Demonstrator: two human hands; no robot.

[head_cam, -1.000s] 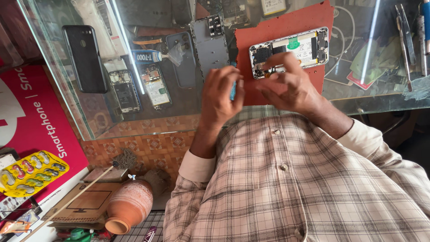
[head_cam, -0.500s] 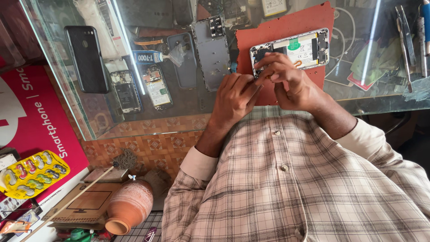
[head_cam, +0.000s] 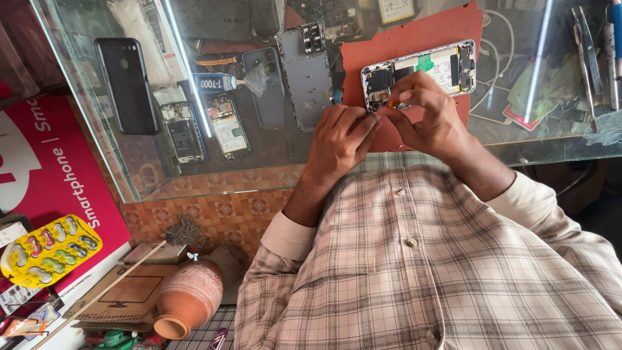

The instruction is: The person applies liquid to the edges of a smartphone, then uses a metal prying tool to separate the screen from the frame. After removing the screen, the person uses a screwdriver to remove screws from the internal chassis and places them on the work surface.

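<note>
Nearest, the left hand [head_cam: 340,139] rests curled on the glass worktop [head_cam: 194,175], its fingers closed on nothing I can make out. Just beyond, the right hand [head_cam: 431,116] pinches a small orange-tipped tool [head_cam: 391,103], fingers narrow, at the opened phone [head_cam: 421,71] on the red mat [head_cam: 414,39]. The phone looks light, stiff and fragile inside; its side edges seem the safest grip. Free room lies rightward; a detached back cover [head_cam: 306,74] crowds the left.
</note>
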